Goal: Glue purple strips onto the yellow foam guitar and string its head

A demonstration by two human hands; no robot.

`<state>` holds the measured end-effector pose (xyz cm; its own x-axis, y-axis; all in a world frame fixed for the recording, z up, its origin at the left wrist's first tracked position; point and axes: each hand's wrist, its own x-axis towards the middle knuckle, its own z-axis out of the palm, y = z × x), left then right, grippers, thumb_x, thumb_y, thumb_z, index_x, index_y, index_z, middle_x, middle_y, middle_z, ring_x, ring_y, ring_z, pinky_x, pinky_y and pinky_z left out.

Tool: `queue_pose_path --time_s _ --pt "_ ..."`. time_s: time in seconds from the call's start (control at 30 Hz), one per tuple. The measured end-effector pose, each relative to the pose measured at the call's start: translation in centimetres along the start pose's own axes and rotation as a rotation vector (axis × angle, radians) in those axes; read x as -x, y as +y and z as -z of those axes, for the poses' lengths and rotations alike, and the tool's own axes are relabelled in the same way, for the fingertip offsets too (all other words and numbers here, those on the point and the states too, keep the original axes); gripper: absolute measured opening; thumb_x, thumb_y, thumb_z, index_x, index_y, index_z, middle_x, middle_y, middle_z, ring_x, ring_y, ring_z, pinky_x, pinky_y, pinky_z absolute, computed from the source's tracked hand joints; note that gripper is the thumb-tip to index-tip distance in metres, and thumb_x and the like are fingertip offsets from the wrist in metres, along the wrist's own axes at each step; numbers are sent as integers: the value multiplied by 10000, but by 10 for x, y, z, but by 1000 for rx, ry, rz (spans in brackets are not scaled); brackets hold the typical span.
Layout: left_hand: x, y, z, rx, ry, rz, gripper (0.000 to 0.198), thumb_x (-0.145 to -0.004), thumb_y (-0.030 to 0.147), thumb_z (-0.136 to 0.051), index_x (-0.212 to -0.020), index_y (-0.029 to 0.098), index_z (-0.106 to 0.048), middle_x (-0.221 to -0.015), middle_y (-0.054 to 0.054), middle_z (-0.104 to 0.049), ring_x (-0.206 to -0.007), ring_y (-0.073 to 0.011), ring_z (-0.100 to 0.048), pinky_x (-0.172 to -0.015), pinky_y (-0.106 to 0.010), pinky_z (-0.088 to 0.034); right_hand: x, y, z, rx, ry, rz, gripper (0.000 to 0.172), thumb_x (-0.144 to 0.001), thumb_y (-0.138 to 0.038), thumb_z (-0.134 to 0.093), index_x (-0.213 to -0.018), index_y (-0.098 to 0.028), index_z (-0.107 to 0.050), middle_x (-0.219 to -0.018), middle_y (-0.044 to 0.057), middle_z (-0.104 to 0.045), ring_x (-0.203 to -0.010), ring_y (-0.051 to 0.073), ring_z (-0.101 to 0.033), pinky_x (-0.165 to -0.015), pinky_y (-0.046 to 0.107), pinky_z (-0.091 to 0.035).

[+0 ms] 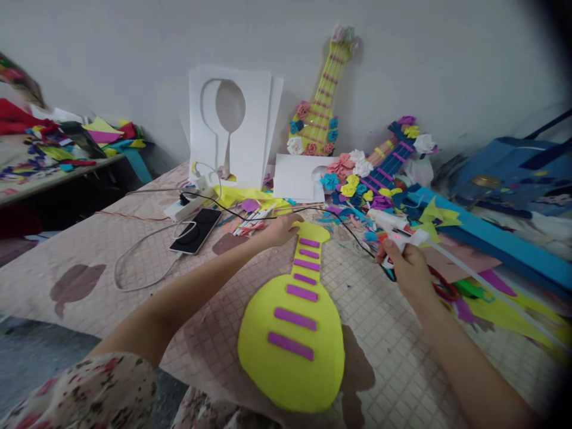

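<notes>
A yellow lute-shaped cutout lies flat in front of me, its neck pointing away. Several purple strips cross its neck and body. My left hand grips the left edge of the cutout's head, its fingertips bent at the rim. To the right of the neck, my right hand is wrapped around a white hot glue gun, held above the table and apart from the cutout. A long translucent glue stick sticks out behind the gun. The gun's nozzle points toward the back left.
A black cord runs across the table behind the cutout. A phone and a power strip are at left. Flower-trimmed instruments, white boards and paper scraps stand or lie at the back; scissors lie at right.
</notes>
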<state>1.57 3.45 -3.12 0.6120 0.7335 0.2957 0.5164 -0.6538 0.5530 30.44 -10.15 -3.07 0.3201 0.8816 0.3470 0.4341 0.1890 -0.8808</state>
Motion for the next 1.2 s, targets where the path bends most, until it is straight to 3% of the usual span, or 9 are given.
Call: queue_pose_path --time_s 0.2,0.4,0.63,0.77,0.93,1.2 --pt "-34 -7 -19 -5 0 17 340 -754 17 -454 -1026 98 -641 -1094 -133 -667 -1040 -226 -600 -948 -349 -445 3 -7 -1 28 -19 -9 376 -826 -546 -541 -633 -225 -570 -593 8 -590 -576 162 -532 -598 305 -427" --pt "-32 -10 -18 25 45 52 327 -778 48 -433 -1025 73 -647 -1012 -135 -685 -919 -208 -624 -873 -336 -483 3 -11 0 93 -38 31 407 -844 -541 -509 -570 -244 -553 -532 1 -560 -549 167 -500 -609 314 -415" --pt "-5 -9 -1 73 102 48 325 -794 117 -482 -1084 118 -630 -1108 -120 -665 -1015 -221 -607 -908 -345 -475 5 -9 -6 46 -87 -25 382 -824 -547 -537 -633 -219 -575 -565 2 -578 -579 158 -530 -611 298 -420" --pt "26 1 10 114 125 31 279 -819 196 -508 -1060 145 -639 -1058 -112 -679 -946 -216 -623 -838 -330 -496 7 -10 -12 43 -91 -35 392 -792 -561 -572 -618 -209 -565 -515 0 -564 -519 150 -513 -538 283 -404" --pt "62 15 14 280 124 122 226 -815 238 -530 -980 170 -668 -1008 -92 -689 -871 -194 -622 -739 -283 -482 9 -8 -19 -9 -75 -69 406 -750 -590 -605 -625 -204 -582 -544 13 -584 -545 165 -546 -541 287 -445" --pt "76 12 14 451 161 195 195 -773 277 -570 -843 136 -683 -791 -61 -677 -691 -147 -559 -643 -253 -421 10 1 -27 -158 19 -119 403 -784 -585 -572 -605 -225 -546 -584 6 -556 -583 174 -574 -627 331 -524"
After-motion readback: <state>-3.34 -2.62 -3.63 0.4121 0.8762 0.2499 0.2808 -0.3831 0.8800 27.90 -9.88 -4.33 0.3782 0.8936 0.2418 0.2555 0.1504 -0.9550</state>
